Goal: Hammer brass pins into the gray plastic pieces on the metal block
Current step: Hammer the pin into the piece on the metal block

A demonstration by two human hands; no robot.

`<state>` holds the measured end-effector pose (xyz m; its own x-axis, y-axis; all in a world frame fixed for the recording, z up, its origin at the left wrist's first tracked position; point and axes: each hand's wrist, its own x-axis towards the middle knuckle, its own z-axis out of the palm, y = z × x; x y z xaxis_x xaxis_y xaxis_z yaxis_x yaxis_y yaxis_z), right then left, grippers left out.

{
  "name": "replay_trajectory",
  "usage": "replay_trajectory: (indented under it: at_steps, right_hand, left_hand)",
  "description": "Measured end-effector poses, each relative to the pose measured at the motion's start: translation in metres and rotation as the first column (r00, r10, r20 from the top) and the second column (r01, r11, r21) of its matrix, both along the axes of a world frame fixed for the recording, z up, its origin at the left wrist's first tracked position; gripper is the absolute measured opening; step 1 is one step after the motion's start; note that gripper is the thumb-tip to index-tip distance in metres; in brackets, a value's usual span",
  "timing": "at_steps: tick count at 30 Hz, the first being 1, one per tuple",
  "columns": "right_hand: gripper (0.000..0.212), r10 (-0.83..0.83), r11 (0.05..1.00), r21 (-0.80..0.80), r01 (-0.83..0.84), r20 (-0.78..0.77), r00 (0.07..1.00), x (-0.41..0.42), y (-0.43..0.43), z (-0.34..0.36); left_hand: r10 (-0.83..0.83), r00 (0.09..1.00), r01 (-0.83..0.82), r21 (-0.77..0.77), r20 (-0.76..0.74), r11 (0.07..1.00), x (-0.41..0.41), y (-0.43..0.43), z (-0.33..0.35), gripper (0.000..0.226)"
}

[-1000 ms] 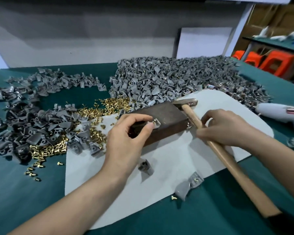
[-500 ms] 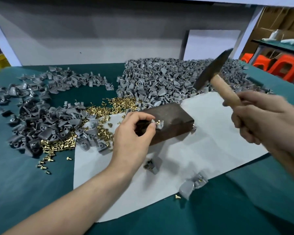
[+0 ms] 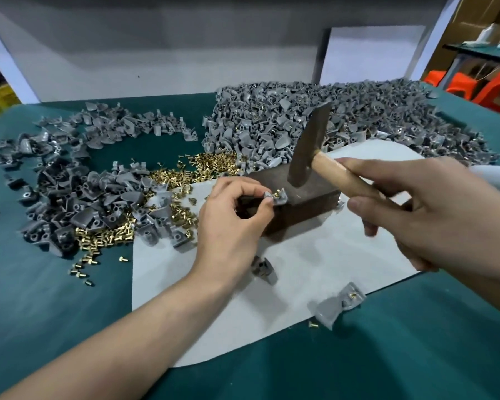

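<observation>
Left grip (image 3: pixel 231 217): I pinch a gray plastic piece (image 3: pixel 280 200), a brass pin (image 3: pixel 277 193) standing in it, on the left corner of the metal block (image 3: pixel 306 209).
Right grip (image 3: pixel 433 215): my fingers wrap the hammer (image 3: pixel 309 145) handle; its head hangs above the block.

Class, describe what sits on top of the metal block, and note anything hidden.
On the metal block sits a gray plastic piece with a brass pin standing in it. The grip of the left hand covers the piece's left end.
</observation>
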<state>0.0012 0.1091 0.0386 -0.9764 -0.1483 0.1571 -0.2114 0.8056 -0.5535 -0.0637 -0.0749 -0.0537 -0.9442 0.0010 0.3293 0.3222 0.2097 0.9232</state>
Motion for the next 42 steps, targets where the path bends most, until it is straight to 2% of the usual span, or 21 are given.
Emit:
replay_trajectory:
  at_steps: [5,9,12,17,21,23,25,27,31,33,35,36,39,41,42]
  right_hand:
    - [0.025,0.025,0.996,0.091,-0.024,-0.009,1.0,0.001,-0.007,-0.003]
    - [0.034,0.015,0.999,-0.03,-0.017,-0.046,0.999,-0.001,-0.01,0.006]
    - [0.04,0.016,0.999,-0.038,-0.02,-0.091,0.996,-0.001,-0.014,0.014]
    - [0.043,0.057,0.995,-0.082,-0.052,0.069,0.996,-0.004,-0.018,0.011]
    - [0.03,-0.015,0.972,-0.235,0.005,-0.039,0.999,0.0,-0.013,0.017]
    - [0.028,-0.003,0.987,-0.158,-0.009,-0.074,0.997,0.0,-0.016,0.015]
    - [0.024,0.032,0.999,0.004,-0.032,-0.011,0.999,-0.001,-0.02,0.005]
    - [0.02,0.026,1.0,-0.018,-0.025,0.039,0.999,0.0,-0.02,0.004]
    - [0.021,-0.043,0.993,-0.111,0.032,-0.1,0.994,0.002,-0.013,0.021]
    - [0.019,-0.009,1.0,-0.001,0.009,-0.083,0.997,0.002,-0.018,0.013]
    - [0.022,0.025,0.997,0.066,-0.026,0.02,0.999,0.005,-0.02,0.001]
    - [0.025,0.034,0.998,0.049,-0.035,0.018,0.999,0.007,-0.019,0.003]
    - [0.026,0.003,1.0,-0.015,-0.005,-0.128,0.992,0.004,-0.015,0.018]
    - [0.021,0.002,0.998,0.056,0.006,-0.134,0.991,0.002,-0.019,0.016]
    - [0.022,0.022,0.995,0.103,-0.012,-0.089,0.996,0.003,-0.022,0.011]
  left_hand:
    - [-0.014,1.0,0.014,0.035,0.017,0.999,-0.001,0.0,0.0,0.024]
    - [-0.008,0.999,0.007,0.055,0.033,0.998,0.0,0.001,0.001,0.026]
    - [-0.02,0.999,0.017,0.063,0.049,0.998,0.001,0.0,0.0,0.023]
    - [-0.001,0.999,-0.003,0.081,0.051,0.997,0.0,0.001,0.002,0.024]
    - [-0.019,0.996,0.007,0.131,0.089,0.991,0.001,0.0,0.002,0.022]
    - [-0.009,0.996,-0.004,0.134,0.092,0.991,0.001,0.001,0.001,0.022]
    - [0.013,0.998,-0.018,0.091,0.055,0.996,0.0,0.0,0.001,0.024]
    - [0.008,0.999,-0.01,0.073,0.033,0.997,0.002,0.0,0.002,0.026]
    - [-0.009,0.996,-0.002,0.129,0.083,0.992,0.002,0.001,0.001,0.022]
    - [0.003,0.998,-0.009,0.092,0.069,0.996,0.0,-0.001,0.0,0.023]
    - [-0.007,0.999,0.005,0.061,0.044,0.998,0.0,-0.002,0.0,0.02]
    - [-0.012,0.999,0.01,0.065,0.039,0.998,0.001,-0.001,0.0,0.019]
    - [-0.003,0.998,-0.003,0.094,0.059,0.996,0.001,0.0,0.0,0.022]
    - [0.007,0.998,-0.012,0.081,0.065,0.997,0.0,0.001,-0.001,0.023]
    - [-0.001,0.998,-0.004,0.079,0.068,0.997,0.0,0.0,-0.002,0.023]
